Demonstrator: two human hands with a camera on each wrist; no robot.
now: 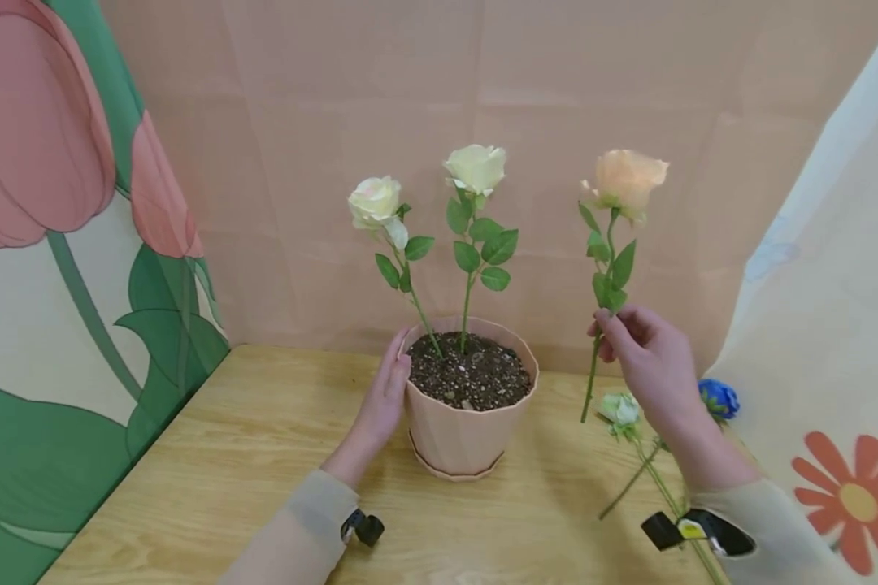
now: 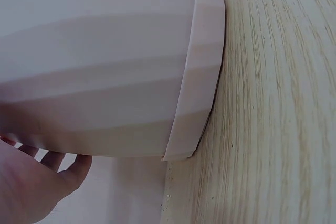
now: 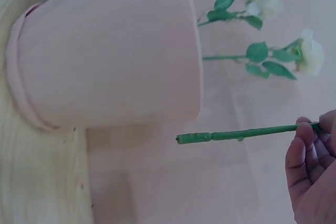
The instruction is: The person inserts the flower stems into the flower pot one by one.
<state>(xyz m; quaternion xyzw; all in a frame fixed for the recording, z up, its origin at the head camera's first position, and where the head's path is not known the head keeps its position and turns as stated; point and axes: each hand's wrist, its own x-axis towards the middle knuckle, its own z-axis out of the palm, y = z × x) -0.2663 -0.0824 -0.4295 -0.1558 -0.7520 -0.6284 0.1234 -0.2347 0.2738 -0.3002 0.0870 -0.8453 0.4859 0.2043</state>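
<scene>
A pink faceted flowerpot (image 1: 454,439) full of dark soil (image 1: 475,378) stands on its saucer on the table. Two cream-white roses, one leaning left (image 1: 375,203) and one nearly upright (image 1: 477,169), have their stems in the soil. My left hand (image 1: 382,398) rests against the pot's left side, fingers extended along its wall near the rim. To the right of the pot, my right hand (image 1: 647,349) pinches the stem of a peach rose (image 1: 627,180) between thumb and fingers. Its bare green stem end (image 3: 194,138) hangs in the air, apart from the pot.
On the table's right lie a pale green-white rose (image 1: 619,409) and a blue flower (image 1: 719,399), partly behind the right forearm, with loose stems. A pink backdrop (image 1: 322,162) stands behind the wooden table (image 1: 263,431). Printed flower cloths hang on both sides.
</scene>
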